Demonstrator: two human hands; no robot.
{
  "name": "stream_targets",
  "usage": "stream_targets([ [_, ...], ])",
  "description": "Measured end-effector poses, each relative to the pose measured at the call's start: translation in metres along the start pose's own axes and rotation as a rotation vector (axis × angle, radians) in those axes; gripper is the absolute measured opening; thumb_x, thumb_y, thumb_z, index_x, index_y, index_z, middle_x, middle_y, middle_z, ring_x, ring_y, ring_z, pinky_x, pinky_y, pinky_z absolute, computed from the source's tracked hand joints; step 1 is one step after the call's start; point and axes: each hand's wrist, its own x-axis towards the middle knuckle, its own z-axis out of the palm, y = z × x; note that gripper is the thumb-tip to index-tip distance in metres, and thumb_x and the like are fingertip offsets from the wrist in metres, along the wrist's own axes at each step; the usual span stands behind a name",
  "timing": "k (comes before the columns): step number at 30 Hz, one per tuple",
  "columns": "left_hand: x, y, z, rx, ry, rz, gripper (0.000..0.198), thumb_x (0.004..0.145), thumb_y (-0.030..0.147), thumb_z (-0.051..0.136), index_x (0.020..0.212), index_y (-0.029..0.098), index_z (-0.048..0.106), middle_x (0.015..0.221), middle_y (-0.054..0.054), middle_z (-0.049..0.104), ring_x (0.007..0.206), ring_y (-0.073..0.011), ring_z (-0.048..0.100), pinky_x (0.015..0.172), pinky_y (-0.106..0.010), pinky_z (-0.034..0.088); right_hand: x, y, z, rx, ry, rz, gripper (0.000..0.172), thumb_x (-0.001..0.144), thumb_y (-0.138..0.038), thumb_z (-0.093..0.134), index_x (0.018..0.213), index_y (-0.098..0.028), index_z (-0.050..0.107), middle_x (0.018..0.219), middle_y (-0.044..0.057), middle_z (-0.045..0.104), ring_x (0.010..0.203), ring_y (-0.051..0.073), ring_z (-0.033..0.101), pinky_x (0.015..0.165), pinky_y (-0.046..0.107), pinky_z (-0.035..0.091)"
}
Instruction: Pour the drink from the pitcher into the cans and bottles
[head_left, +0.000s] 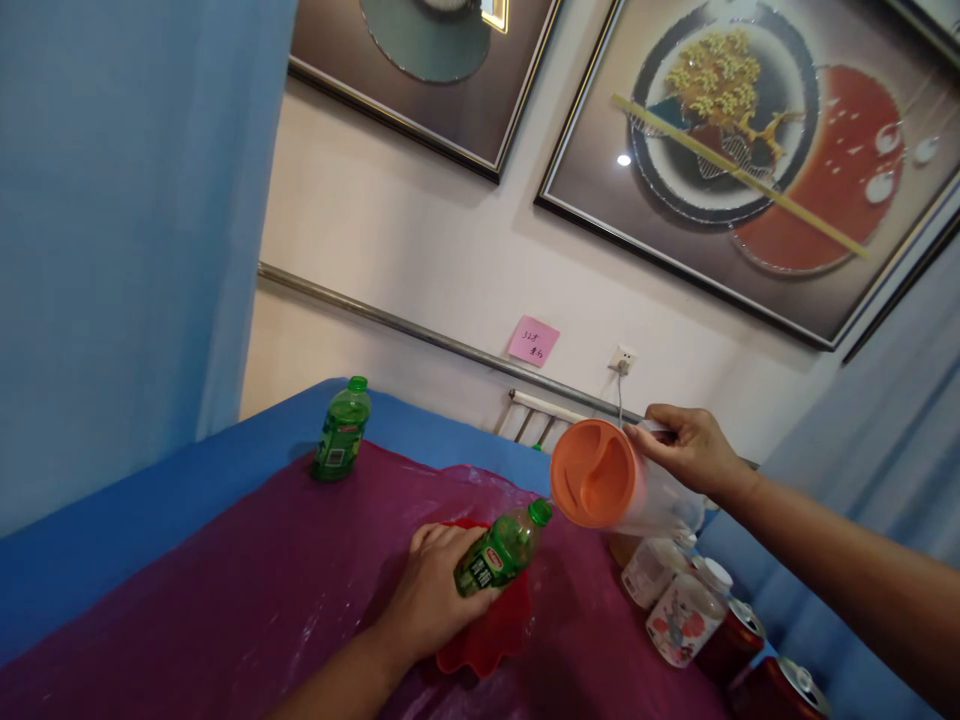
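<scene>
Head view: pouring step in hand, jug tipped toward bottle.
Left hand wraps the green bottle, cap on, over a red dish on the desk. Right hand clasps the orange-lidded jug. Judged next: uncap bottle, align spout.

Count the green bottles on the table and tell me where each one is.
2. One green bottle stands upright near the far left edge of the table. The other green bottle is tilted in the left hand, over a red dish. None seems hidden.
</scene>
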Motion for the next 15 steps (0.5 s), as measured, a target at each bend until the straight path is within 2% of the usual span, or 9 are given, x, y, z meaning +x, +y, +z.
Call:
stream_targets([
  [15,-0.0007,-0.0024,0.0016,-0.008,0.012,0.008,0.054,0.068,0.032,0.081,0.12,0.028,0.065,0.112,-0.002,0.073,0.109,-0.0277,0.061,0.106,-0.046,0.032,-0.0011,-0.0016,-0.0015,0.001,-0.02,0.011,0.049,0.085,-0.055,0.057,0.057,-0.024,0.032,0.055,-0.006,0.025,0.051,0.009,0.026,0.047,0.025,0.02],
])
